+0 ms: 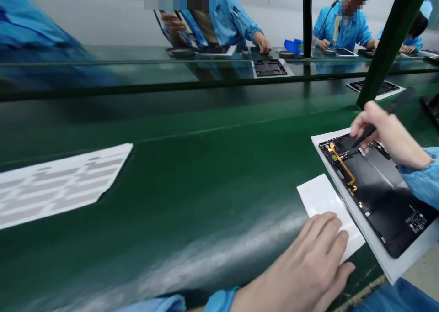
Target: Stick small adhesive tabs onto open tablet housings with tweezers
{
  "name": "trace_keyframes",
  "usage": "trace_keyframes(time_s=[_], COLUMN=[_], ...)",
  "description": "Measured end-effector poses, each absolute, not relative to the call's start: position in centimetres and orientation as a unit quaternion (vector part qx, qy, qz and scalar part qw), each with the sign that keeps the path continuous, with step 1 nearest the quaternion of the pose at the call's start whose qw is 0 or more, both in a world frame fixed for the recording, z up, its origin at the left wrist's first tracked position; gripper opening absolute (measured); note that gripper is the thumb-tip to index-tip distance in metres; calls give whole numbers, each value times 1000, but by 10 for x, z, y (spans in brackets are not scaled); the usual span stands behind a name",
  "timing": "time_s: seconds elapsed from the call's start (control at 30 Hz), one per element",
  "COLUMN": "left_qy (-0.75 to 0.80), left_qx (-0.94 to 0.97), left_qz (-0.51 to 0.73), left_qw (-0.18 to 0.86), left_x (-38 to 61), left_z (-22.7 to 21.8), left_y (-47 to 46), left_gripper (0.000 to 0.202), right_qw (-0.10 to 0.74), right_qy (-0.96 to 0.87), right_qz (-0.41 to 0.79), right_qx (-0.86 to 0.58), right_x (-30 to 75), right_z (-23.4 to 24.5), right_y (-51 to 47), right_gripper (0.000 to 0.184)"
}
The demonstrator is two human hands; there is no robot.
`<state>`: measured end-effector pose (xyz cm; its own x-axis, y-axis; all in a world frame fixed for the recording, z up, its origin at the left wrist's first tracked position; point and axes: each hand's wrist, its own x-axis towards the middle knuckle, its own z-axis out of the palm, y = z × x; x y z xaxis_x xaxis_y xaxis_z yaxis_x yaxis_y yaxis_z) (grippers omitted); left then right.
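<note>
My right hand [391,134] is closed around slim black tweezers [368,131], blurred by motion at the far end. Their tip points down over the upper part of an opened tablet housing [380,184]. Inside that black housing an orange flex cable [347,170] runs along the left edge, with small boards and connectors about it. The housing rests on a white sheet [391,268]. Palm down, my left hand [315,257] lies with its fingers stretched out over a white paper strip [318,193] beside the tablet.
A white sheet with grey strips [68,184] lies on the green bench [192,184] at left. A green post [391,47] rises at the right. Beyond the rail, co-workers [226,19] in blue sit near other tablet housings [270,68] and a blue bin [293,45].
</note>
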<state>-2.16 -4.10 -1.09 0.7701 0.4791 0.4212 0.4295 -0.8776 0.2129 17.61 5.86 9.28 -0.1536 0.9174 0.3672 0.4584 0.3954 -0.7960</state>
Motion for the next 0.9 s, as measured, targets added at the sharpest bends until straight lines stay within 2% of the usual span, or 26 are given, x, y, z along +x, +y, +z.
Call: trace_keyframes(time_s=[0.1, 0.2, 0.4, 0.53, 0.63, 0.73, 0.9], left_qy=[245, 303, 377, 377, 378, 384, 396], left_qx=[943, 929, 901, 906, 906, 903, 898], left_qz=[222, 212, 213, 194, 189, 192, 192], left_qw=[35, -11, -5, -3, -5, -2, -13], left_x=[-22, -20, -16, -19, -21, -21, -19], left_z=[-14, -21, -25, -22, -23, -25, -25], left_y=[-41, -42, -41, -39, -39, -39, -41], left_gripper=[22, 28, 32, 41, 52, 53, 57], right_qw=[325, 269, 333, 355, 346, 327, 285], right_qy=[-739, -753, -749, -749, -758, -773, -799], right_qz=[429, 482, 440, 425, 425, 417, 390], right_qx=[-405, -358, -366, -363, -354, -348, -357], right_x=[136, 119, 126, 126, 125, 124, 119], right_z=[78, 53, 24, 22, 23, 25, 33], right_y=[66, 64, 68, 71, 70, 69, 71], right_gripper=[61, 62, 47, 47, 48, 46, 24])
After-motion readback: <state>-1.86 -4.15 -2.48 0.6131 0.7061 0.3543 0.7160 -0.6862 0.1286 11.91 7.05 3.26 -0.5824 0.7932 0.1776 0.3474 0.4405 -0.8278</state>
